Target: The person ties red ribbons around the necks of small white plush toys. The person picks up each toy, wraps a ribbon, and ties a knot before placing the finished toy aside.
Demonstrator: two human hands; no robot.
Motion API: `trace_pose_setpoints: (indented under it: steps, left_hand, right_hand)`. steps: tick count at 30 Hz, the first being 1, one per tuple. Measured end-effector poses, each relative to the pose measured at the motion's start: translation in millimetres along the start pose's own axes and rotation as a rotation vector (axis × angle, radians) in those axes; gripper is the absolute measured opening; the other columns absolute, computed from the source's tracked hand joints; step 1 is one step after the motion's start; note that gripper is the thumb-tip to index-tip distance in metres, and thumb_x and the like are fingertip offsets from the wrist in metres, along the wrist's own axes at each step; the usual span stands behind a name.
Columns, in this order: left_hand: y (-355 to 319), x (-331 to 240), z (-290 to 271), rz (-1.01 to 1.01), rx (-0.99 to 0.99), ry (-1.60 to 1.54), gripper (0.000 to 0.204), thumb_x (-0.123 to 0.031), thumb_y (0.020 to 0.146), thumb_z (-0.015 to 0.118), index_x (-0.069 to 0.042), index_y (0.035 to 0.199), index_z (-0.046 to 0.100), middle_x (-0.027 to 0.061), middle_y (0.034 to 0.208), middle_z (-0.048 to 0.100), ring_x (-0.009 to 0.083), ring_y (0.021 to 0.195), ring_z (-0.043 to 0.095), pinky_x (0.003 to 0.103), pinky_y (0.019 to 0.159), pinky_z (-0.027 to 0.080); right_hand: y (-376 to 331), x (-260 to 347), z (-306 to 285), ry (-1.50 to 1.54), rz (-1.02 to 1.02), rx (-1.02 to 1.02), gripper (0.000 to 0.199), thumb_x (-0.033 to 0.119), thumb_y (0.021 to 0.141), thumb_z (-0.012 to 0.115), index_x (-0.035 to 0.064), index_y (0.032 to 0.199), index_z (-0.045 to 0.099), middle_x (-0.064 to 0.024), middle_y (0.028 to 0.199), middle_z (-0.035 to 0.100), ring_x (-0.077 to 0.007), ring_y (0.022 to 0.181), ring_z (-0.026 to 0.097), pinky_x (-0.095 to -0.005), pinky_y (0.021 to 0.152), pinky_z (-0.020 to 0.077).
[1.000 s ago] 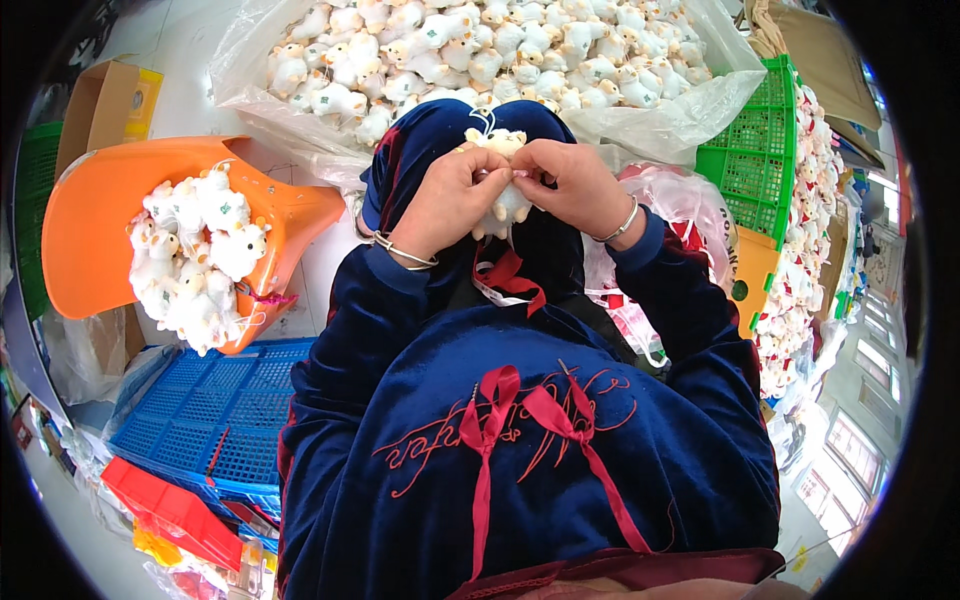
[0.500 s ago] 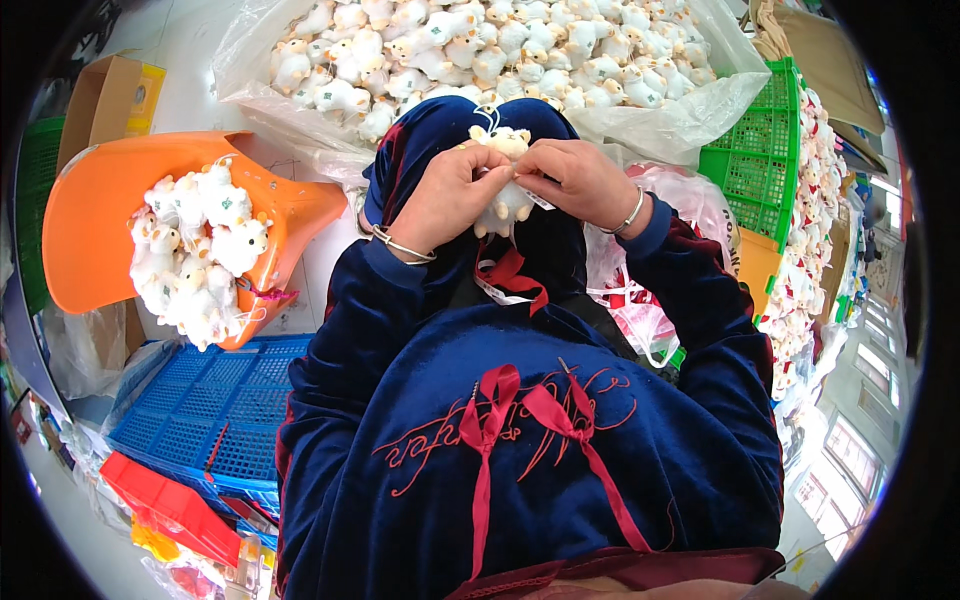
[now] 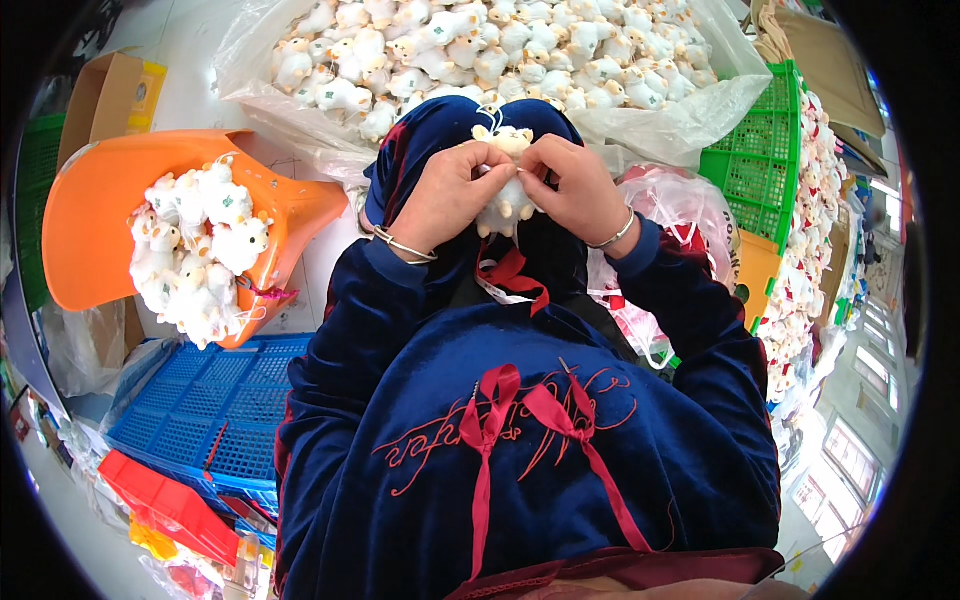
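Note:
A small white plush animal (image 3: 507, 207) with tan feet and a looped string at its head is held over my knees. My left hand (image 3: 455, 197) grips its left side, thumb and forefinger pinched together at the neck. My right hand (image 3: 575, 188) is closed too, its thumb and finger pinched at the toy's right side, close to the left fingertips. Whatever thin thing lies between the fingertips is too small to make out. Red and white ribbon (image 3: 512, 278) lies on my lap below the toy.
Ahead, a clear plastic sheet (image 3: 640, 130) holds a large heap of similar plush animals (image 3: 490, 55). On the left, an orange chair (image 3: 90, 225) carries more of them. Blue crates (image 3: 215, 400) stand nearer, a green crate (image 3: 750, 155) and plastic bags (image 3: 690, 200) at right.
My right hand has drawn in slightly left and nearer to me, over the toy's side. The white tag seen beside it earlier is now covered. My left hand has hardly moved.

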State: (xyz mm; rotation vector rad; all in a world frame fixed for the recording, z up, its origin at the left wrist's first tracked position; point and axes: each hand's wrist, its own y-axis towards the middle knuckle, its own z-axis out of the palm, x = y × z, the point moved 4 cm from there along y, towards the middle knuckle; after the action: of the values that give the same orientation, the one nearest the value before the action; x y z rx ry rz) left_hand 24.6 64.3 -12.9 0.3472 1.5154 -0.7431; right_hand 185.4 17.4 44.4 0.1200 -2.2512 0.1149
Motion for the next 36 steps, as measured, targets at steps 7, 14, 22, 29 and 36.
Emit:
trace_pose_setpoints:
  steps: [7,14,22,29,36]
  left_hand:
    - [-3.4,-1.1,-1.6,0.235,-0.050,0.145,0.016,-0.013,0.093,0.071,0.002,0.100,0.072,0.0095,0.090,0.069,0.0154,0.073,0.064,0.029,0.067,0.051]
    - [-8.1,-0.8,1.8,0.093,-0.014,0.038,0.016,-0.014,0.096,0.069,0.002,0.097,0.072,0.0058,0.082,0.070,0.0100,0.069,0.065,0.025,0.063,0.051]
    - [-11.1,-9.2,-0.4,0.025,-0.013,0.051,0.017,-0.011,0.097,0.069,0.003,0.104,0.073,0.0039,0.082,0.073,0.0063,0.067,0.066,0.022,0.062,0.052]
    - [-7.0,-18.8,-1.1,0.155,0.025,0.212,0.016,-0.012,0.094,0.068,0.000,0.103,0.074,0.0132,0.083,0.074,0.0192,0.067,0.072,0.030,0.062,0.055]
    - [-7.0,-18.4,1.8,0.249,-0.042,0.293,0.012,-0.012,0.093,0.067,-0.001,0.094,0.071,0.0156,0.080,0.072,0.0287,0.069,0.072,0.035,0.062,0.055]
  right_hand:
    - [-8.5,-2.7,17.4,-0.093,-0.134,-0.262,0.014,0.000,0.084,0.070,0.0024,0.090,0.058,-0.0127,0.084,0.061,-0.0303,0.071,0.064,-0.0363,0.062,0.0519]
    - [-19.5,-15.7,18.9,-0.037,-0.298,-0.301,0.016,-0.004,0.085,0.072,0.0020,0.097,0.062,-0.0143,0.094,0.067,-0.0306,0.078,0.067,-0.0350,0.066,0.0548]
    - [-17.2,-17.1,17.0,-0.039,-0.360,-0.273,0.016,-0.001,0.086,0.074,0.0019,0.099,0.063,-0.0149,0.095,0.068,-0.0310,0.080,0.068,-0.0348,0.067,0.0551]
    - [-15.1,-20.6,12.3,-0.037,-0.325,-0.239,0.017,0.002,0.087,0.075,0.0023,0.098,0.063,-0.0134,0.094,0.067,-0.0302,0.078,0.068,-0.0349,0.067,0.0548]
    - [-15.5,-18.6,8.4,-0.046,-0.336,-0.236,0.018,0.004,0.085,0.077,0.0023,0.097,0.063,-0.0125,0.092,0.067,-0.0288,0.076,0.067,-0.0345,0.065,0.0540]
